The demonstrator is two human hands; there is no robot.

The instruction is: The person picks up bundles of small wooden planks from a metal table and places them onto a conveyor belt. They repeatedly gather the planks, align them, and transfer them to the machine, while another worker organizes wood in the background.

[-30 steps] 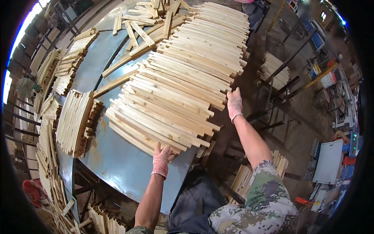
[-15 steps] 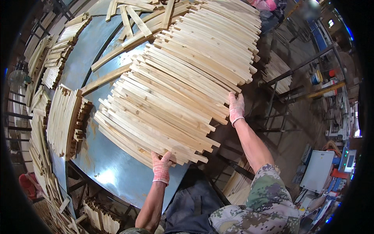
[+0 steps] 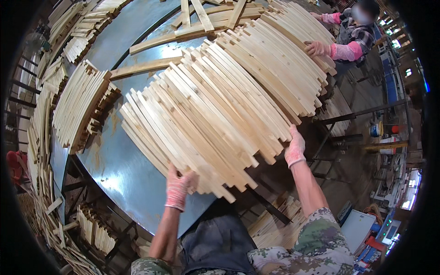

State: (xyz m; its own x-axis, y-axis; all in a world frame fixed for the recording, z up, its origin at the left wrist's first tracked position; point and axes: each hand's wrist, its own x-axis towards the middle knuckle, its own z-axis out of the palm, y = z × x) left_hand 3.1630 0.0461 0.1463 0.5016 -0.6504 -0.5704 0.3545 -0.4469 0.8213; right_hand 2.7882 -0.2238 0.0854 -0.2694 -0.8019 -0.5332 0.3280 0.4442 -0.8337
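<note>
A wide row of pale wooden strips (image 3: 201,119) lies side by side on a shiny metal table (image 3: 107,160), with uneven ends. At its near edge, my left hand (image 3: 178,189), in a pinkish glove, presses thumb and fingers against the nearest strips; some fingertips are hidden. My right hand (image 3: 295,149), gloved alike, holds the far right corner of the same row, its fingers partly out of sight behind the strip ends. A narrow dark gap parts this row from more strips (image 3: 275,59) beyond it.
Across the table a co-worker's gloved hand (image 3: 318,49) rests on the farther strips. Loose slats (image 3: 201,16) lie at the back, and a stacked bundle (image 3: 80,105) stands at the left. A dark metal frame (image 3: 362,112) is on the right.
The row between my hands has turned slightly and come apart from the strips behind it, opening a gap. My left hand has moved up and left. The co-worker's hands have come into view.
</note>
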